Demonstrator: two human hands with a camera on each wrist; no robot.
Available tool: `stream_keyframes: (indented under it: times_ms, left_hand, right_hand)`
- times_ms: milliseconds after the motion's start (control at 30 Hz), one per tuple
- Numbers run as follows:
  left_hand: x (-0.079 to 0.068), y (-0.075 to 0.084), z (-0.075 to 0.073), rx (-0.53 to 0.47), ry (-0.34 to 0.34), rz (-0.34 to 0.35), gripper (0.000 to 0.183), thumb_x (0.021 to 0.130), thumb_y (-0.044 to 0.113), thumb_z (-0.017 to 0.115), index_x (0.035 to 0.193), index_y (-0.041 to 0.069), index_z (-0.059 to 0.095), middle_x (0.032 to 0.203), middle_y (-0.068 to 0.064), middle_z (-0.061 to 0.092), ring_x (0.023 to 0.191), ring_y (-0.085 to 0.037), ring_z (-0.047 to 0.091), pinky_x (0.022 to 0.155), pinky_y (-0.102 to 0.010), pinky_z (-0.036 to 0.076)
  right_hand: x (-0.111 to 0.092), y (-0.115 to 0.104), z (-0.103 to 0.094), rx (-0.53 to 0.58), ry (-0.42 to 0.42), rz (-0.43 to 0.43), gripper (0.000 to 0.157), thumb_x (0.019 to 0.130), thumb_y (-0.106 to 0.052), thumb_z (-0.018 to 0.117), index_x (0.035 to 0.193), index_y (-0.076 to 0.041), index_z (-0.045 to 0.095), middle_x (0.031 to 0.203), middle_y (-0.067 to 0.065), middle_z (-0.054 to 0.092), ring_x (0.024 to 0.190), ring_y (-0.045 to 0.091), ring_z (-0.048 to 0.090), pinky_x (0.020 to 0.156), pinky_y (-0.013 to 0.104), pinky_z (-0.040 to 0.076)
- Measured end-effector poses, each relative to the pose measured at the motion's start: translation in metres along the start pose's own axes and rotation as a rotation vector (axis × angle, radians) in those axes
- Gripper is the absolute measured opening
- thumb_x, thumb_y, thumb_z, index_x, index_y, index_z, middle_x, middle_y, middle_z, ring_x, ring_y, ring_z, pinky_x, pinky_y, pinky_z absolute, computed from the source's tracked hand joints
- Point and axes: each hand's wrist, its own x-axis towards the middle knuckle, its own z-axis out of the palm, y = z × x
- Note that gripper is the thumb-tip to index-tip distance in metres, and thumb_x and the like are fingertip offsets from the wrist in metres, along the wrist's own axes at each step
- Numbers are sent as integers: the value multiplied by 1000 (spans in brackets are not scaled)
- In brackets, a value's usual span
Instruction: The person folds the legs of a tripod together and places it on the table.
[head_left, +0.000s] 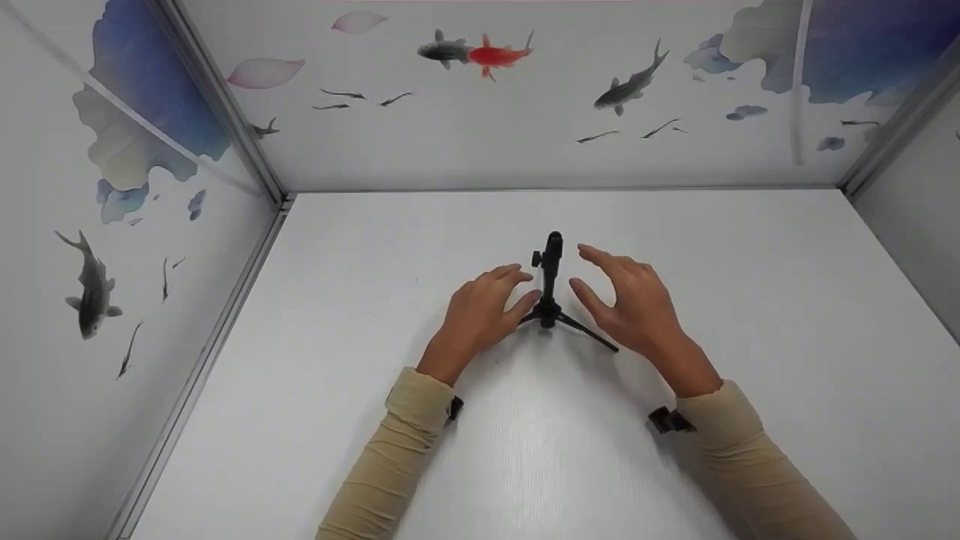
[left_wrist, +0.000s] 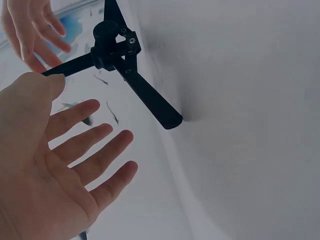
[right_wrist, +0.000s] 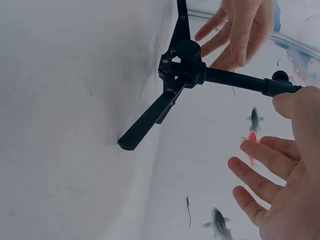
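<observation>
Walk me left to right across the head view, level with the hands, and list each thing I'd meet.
Dark fish printed on the left wall → metal rail → left hand → black tripod's upright post → right hand.

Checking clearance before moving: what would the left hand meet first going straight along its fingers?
The left hand would probably meet the black tripod first, though depth is unclear from the head view.
</observation>
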Motion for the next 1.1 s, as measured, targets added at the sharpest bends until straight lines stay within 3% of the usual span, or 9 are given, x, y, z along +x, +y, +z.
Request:
stream_keyframes:
  times_ms: [267, 400, 633, 867, 1100]
  left_hand:
    - [1, 4, 4, -28, -35, 31, 28, 107, 40, 69, 121, 18, 81, 114, 0, 83, 98, -17, 78, 83, -36, 62]
    - [2, 5, 4, -21, -76, 34, 23, 105, 36, 73, 118, 18, 82, 104, 4, 84, 92, -14, 76, 79, -35, 61]
    - [3, 6, 5, -26, -97, 36, 18, 103, 30, 77, 116, 19, 83, 100, 6, 84, 92, -13, 76, 78, -36, 59]
    - [2, 5, 7, -16, -97, 36, 15, 102, 27, 77, 115, 21, 83, 99, 6, 84, 90, -12, 74, 77, -36, 58]
    - [2, 6, 7, -4, -99, 31, 15, 102, 26, 77, 115, 21, 83, 100, 6, 83, 92, -14, 75, 79, -37, 59]
  right_hand:
    - [-1, -8, 1, 64, 22, -24, 44, 104, -26, 76, 146, -16, 68, 127, 2, 81, 96, 23, 74, 85, 47, 55]
    - [0, -9, 3, 105, 20, -48, 42, 104, -24, 75, 145, -16, 68, 123, 0, 82, 89, 20, 73, 76, 40, 52]
    - [1, -10, 9, 206, -16, -33, 42, 105, -23, 75, 145, -16, 68, 122, 0, 83, 89, 16, 74, 63, 25, 43]
    - [3, -11, 16, 270, -24, -28, 40, 105, -23, 74, 144, -16, 69, 124, 1, 82, 88, 15, 73, 64, 28, 47]
    - [10, -16, 17, 350, -7, -33, 37, 106, -24, 73, 142, -20, 70, 131, -3, 78, 87, 12, 72, 64, 23, 49]
